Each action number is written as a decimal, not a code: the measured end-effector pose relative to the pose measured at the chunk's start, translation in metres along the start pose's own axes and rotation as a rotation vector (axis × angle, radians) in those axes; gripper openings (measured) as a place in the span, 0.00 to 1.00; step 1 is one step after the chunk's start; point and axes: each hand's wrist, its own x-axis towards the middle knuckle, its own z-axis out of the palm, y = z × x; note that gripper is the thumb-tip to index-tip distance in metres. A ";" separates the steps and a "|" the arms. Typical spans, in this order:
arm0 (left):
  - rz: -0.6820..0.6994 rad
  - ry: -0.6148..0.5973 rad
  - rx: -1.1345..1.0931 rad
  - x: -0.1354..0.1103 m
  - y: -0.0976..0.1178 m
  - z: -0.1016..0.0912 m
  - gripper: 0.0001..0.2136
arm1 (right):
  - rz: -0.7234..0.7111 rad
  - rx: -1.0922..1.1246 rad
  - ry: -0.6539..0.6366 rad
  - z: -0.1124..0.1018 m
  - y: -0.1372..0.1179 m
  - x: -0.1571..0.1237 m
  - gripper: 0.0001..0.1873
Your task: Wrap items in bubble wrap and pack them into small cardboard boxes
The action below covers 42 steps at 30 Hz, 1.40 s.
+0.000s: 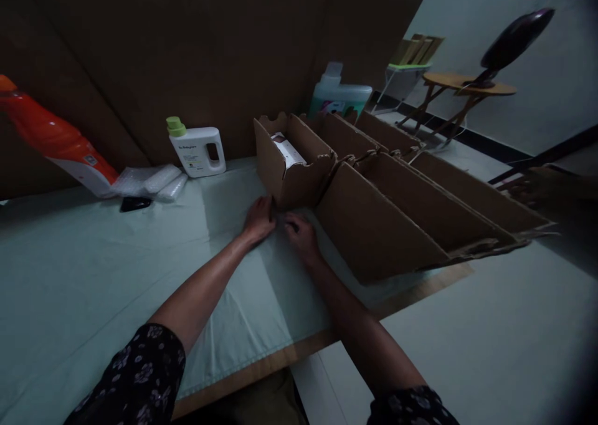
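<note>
My left hand [260, 220] is closed, its fingers curled together just below the near corner of a cardboard box [299, 185]. Facing it across a small gap, my right hand [303, 235] has its fingers bent in a pinch. Something small and greyish shows faintly between the two hands, too dim and blurred to name. Both hands are low over the pale green tablecloth [187, 257]. Inside the box lies a white carton [288, 151]. To the right, more open cardboard boxes [383, 225] stand side by side.
A white jug with a green cap [199, 149], bubble-wrapped packs [149, 181], a small black object [135, 204] and an orange bottle [70, 144] are at the left. A teal bottle [339, 95] stands behind the boxes. Beyond is a round wooden table [467, 83].
</note>
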 end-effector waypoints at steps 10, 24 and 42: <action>-0.101 -0.182 0.454 -0.191 0.027 -0.049 0.29 | -0.148 0.049 -0.139 -0.005 -0.013 0.004 0.17; -0.166 -0.119 0.215 -0.335 0.025 -0.137 0.22 | -0.788 -0.162 -1.037 -0.018 -0.132 -0.171 0.29; -0.103 -0.309 -0.085 -0.411 0.031 -0.153 0.32 | -0.976 -0.309 -0.969 0.178 -0.221 -0.123 0.27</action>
